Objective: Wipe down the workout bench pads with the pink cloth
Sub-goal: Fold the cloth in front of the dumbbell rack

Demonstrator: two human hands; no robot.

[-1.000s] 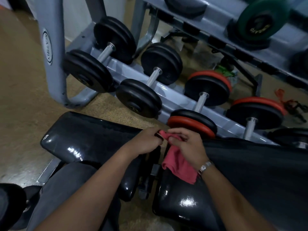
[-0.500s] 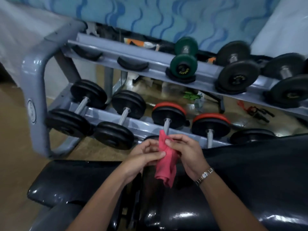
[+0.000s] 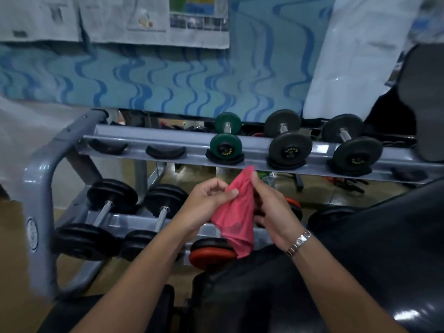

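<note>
Midair, left hand (image 3: 206, 204) and right hand (image 3: 272, 212) fingers pinch pink cloth (image 3: 237, 219), near bench pad (image 3: 360, 272) edge.

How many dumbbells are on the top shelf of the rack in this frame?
3: the green dumbbell on the left, the middle dark dumbbell, and the right dark dumbbell. Others may be hidden behind the dark pad at the right edge.

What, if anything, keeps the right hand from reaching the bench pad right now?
Probably nothing, so yes. The right hand holds the pink cloth with the left hand, above the bench pad, with nothing between them.
</note>
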